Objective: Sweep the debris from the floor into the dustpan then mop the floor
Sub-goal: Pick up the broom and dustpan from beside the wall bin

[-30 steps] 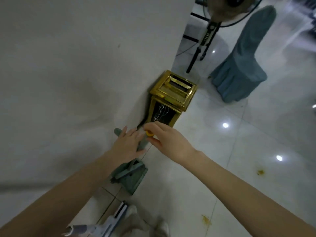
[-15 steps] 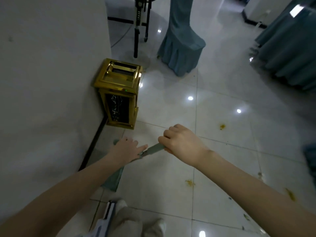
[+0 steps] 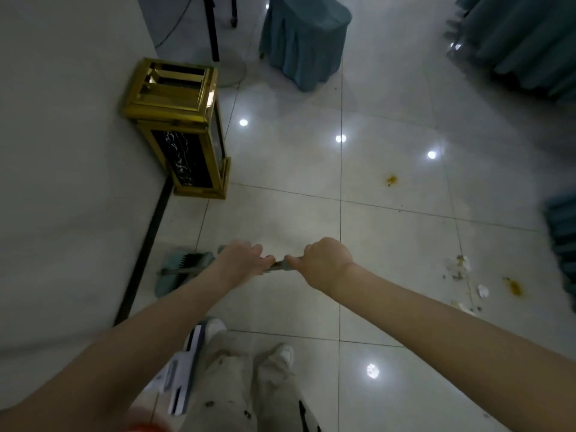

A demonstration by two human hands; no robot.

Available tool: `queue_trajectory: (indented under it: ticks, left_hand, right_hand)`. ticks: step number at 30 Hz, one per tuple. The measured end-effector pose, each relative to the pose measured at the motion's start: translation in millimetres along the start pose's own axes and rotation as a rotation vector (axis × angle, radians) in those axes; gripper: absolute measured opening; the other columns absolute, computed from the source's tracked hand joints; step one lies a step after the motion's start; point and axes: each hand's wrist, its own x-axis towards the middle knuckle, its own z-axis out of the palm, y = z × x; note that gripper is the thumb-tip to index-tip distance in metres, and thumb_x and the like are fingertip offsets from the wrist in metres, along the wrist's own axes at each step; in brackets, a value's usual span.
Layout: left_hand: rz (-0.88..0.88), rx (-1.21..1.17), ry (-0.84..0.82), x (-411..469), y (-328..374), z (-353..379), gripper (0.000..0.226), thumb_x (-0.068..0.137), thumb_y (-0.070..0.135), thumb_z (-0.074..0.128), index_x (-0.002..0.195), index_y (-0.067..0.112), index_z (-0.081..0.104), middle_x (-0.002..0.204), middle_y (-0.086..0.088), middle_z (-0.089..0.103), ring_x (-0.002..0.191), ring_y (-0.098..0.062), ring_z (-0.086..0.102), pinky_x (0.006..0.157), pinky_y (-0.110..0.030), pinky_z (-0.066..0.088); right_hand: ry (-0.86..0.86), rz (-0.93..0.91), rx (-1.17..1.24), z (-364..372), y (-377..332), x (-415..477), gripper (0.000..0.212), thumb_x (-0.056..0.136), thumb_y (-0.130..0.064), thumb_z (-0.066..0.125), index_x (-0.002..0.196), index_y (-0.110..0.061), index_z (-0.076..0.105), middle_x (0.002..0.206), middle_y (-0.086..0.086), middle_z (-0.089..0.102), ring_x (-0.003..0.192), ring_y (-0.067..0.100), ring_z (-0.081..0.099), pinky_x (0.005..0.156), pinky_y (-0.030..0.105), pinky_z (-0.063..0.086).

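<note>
Tiled floor (image 3: pixel 280 213) soiled far right; handle (image 3: pixel 279 265) clamped by left hand (image 3: pixel 241 260) and right hand (image 3: pixel 324 260), dustpan (image 3: pixel 184 268) readied for debris (image 3: pixel 461 269).

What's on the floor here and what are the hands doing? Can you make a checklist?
Surface: glossy tiled floor, orange stains.
Job's things: green dustpan near the wall; debris lies to the right, unswept.
Clutter: white mop head beside the feet.
Grippers: left hand and right hand both grip a thin green handle.
Cables: dark cord behind the gold bin.
Surroundings: covered chair, white wall.
</note>
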Motion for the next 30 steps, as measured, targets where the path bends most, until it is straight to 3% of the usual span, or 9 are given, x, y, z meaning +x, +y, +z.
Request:
queue_trajectory:
  ticks: [3,5,8,11,15,21,24,27,30]
  left_hand:
    - [0.021,-0.011,0.009,4,12,0,0.025,0.096,0.029,0.051,0.117,0.019,0.045,0.086,-0.007,0.057,0.064,-0.021,0.053,0.055,-0.03,0.036]
    - [0.022,-0.022,0.041,7,16,3,0.026,0.097,0.026,0.047,0.121,0.017,0.039,0.09,-0.009,0.055,0.064,-0.021,0.049,0.056,-0.032,0.035]
    - [0.034,-0.014,0.055,7,17,2,0.028,0.098,0.029,0.045,0.122,0.017,0.037,0.09,-0.009,0.054,0.062,-0.021,0.046,0.054,-0.032,0.035]
    - [0.084,-0.003,0.043,10,17,-1,0.029,0.099,0.03,0.042,0.124,0.016,0.037,0.094,-0.011,0.056,0.067,-0.024,0.056,0.054,-0.033,0.038]
    - [0.13,0.016,0.043,16,20,-3,0.029,0.098,0.026,0.047,0.123,0.014,0.039,0.089,-0.011,0.055,0.058,-0.022,0.043,0.05,-0.032,0.037]
    - [0.258,0.022,0.104,34,19,-13,0.031,0.098,0.023,0.044,0.127,0.012,0.04,0.093,-0.013,0.057,0.069,-0.027,0.06,0.053,-0.033,0.036]
    - [0.326,0.084,0.122,41,15,-21,0.031,0.094,0.031,0.052,0.121,0.018,0.049,0.086,-0.009,0.06,0.063,-0.025,0.062,0.05,-0.03,0.037]
    - [0.363,0.133,0.153,47,9,-29,0.032,0.082,0.04,0.066,0.108,0.023,0.06,0.071,-0.003,0.061,0.049,-0.02,0.058,0.043,-0.025,0.033]
    - [0.379,0.122,0.151,58,8,-29,0.03,0.095,0.032,0.049,0.121,0.017,0.047,0.084,-0.009,0.06,0.061,-0.026,0.06,0.048,-0.031,0.033]
  right_hand:
    - [0.041,0.032,0.022,14,-4,-4,0.047,0.099,-0.01,0.038,0.143,-0.023,0.031,0.068,0.004,0.037,0.049,0.02,0.036,0.041,0.031,0.024]
    - [0.056,0.05,0.05,22,-4,-8,0.048,0.098,-0.01,0.042,0.142,-0.024,0.032,0.067,0.004,0.037,0.048,0.02,0.035,0.04,0.03,0.021]
    - [0.071,0.07,0.093,30,-1,-11,0.051,0.097,-0.009,0.043,0.142,-0.028,0.032,0.068,0.003,0.038,0.047,0.019,0.035,0.038,0.028,0.02]
    - [0.068,0.095,0.131,35,1,-14,0.05,0.099,-0.011,0.041,0.143,-0.031,0.031,0.069,0.003,0.04,0.048,0.02,0.036,0.037,0.028,0.022]
    - [0.043,0.116,0.168,41,5,-19,0.05,0.101,-0.014,0.041,0.146,-0.033,0.027,0.078,0.004,0.051,0.049,0.021,0.039,0.039,0.03,0.027]
    - [0.016,0.15,0.227,50,21,-30,0.052,0.101,-0.017,0.039,0.146,-0.039,0.026,0.096,0.007,0.06,0.065,0.027,0.049,0.057,0.033,0.046]
    - [0.003,0.166,0.237,51,27,-35,0.053,0.101,-0.016,0.039,0.147,-0.038,0.025,0.099,0.008,0.061,0.073,0.029,0.057,0.06,0.034,0.05]
    - [-0.014,0.175,0.234,51,33,-37,0.054,0.102,-0.017,0.038,0.149,-0.038,0.023,0.099,0.009,0.06,0.069,0.029,0.054,0.052,0.032,0.043]
    - [-0.007,0.192,0.219,47,40,-40,0.054,0.102,-0.018,0.039,0.15,-0.036,0.023,0.095,0.008,0.059,0.063,0.026,0.049,0.049,0.031,0.038]
